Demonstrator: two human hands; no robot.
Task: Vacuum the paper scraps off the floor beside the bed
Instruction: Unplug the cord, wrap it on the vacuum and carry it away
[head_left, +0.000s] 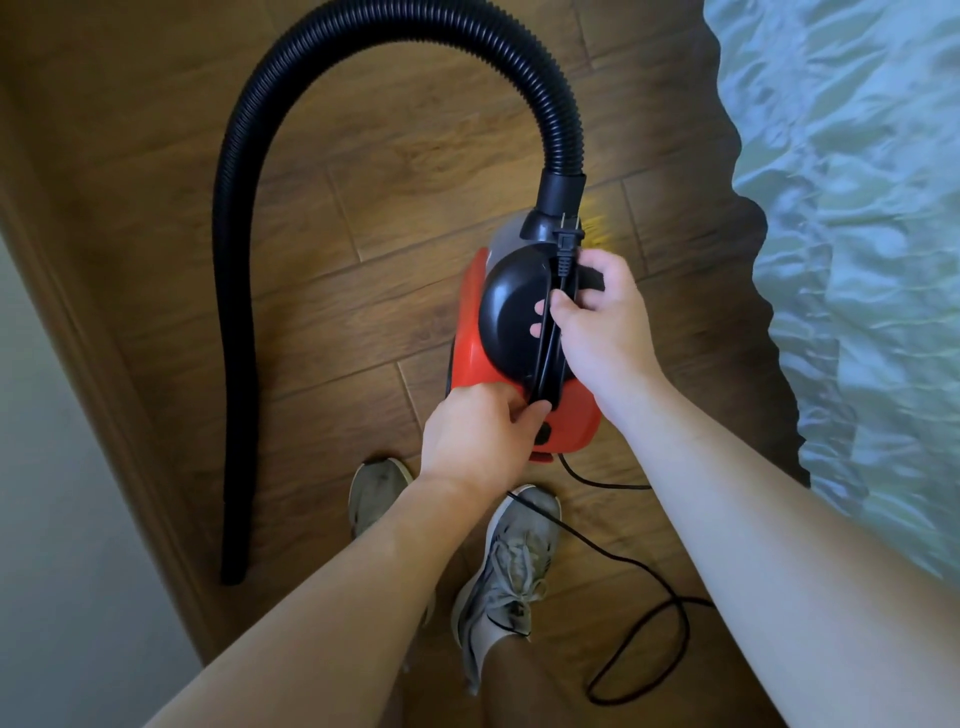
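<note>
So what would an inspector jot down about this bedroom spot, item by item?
Surface: wood-plank floor.
Job's things: red and black vacuum; its black ribbed hose arcs over to the floor by the wall. Paper scraps: nothing seen.
Clutter: nothing seen.
Hands: left hand pinches the cord at the vacuum's rear; right hand curls round the handle.
Cables: cord runs along the handle, plug free at the front; the rest loops over the floor and across one shoe.
Surroundings: bed with a pale cover on the right, wooden skirting on the left.
</note>
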